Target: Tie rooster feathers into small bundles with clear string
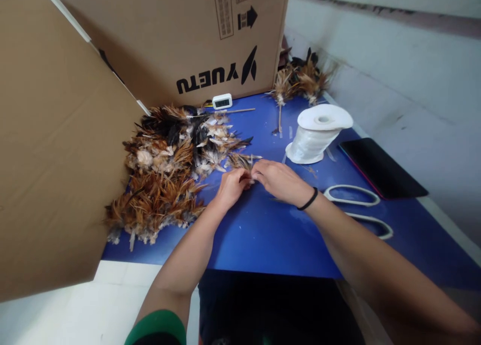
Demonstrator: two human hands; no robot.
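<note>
My left hand (233,186) and my right hand (280,180) meet above the middle of the blue table. Both are closed in a pinch around the pale base of a small bunch of feathers (239,160), whose brownish tips point away from me. The fingertips hide most of the gripped part. Just beyond my left hand lies a big pile of brown, black and white feathers (161,192). To the right of my right hand stands a spool of white ribbon (313,142). White-handled scissors (353,187) lie partly under my right forearm, their blades hidden.
A large cardboard box (150,39) stands at the back, with a cardboard panel (56,144) on the left. Near the box sit a small white digital clock (222,101) and a thin stick (240,110). Feather bundles (300,79) and a black tablet-like device (383,167) lie by the wall.
</note>
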